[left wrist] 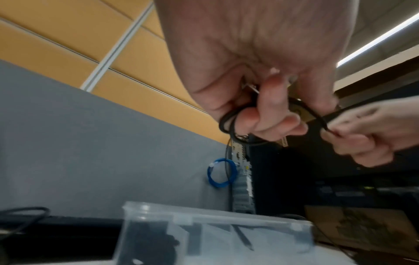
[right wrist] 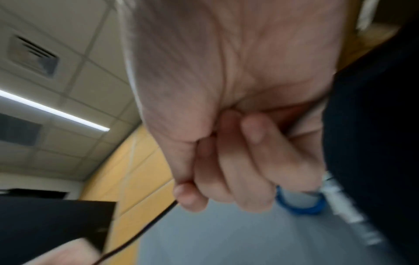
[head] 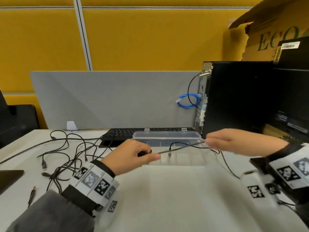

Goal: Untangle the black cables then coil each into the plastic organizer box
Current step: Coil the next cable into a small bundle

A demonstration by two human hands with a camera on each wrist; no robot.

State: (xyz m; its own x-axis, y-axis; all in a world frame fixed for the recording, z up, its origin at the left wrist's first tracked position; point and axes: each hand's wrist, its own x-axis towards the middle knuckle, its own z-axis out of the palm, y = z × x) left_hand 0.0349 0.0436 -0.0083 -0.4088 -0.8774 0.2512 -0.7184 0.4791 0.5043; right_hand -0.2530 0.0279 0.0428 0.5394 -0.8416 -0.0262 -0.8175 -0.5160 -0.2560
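Note:
A thin black cable (head: 181, 147) runs taut between my two hands above the clear plastic organizer box (head: 197, 162). My left hand (head: 150, 154) grips a small coil of this cable; in the left wrist view its fingers (left wrist: 272, 123) curl round the cable loops (left wrist: 228, 123). My right hand (head: 208, 141) pinches the cable over the box's right end. In the right wrist view the thumb and fingers (right wrist: 192, 195) pinch the strand (right wrist: 158, 217). Part of the cable hangs into the box and trails off to the right. A tangle of more black cables (head: 66, 156) lies on the table to the left.
The box's open lid (head: 167, 134) leans against a black keyboard (head: 123, 133). A black computer tower (head: 237, 97) with a blue cable coil (head: 187, 101) stands at the right, a cardboard box (head: 275, 30) behind it. A pen (head: 31, 195) lies at the front left.

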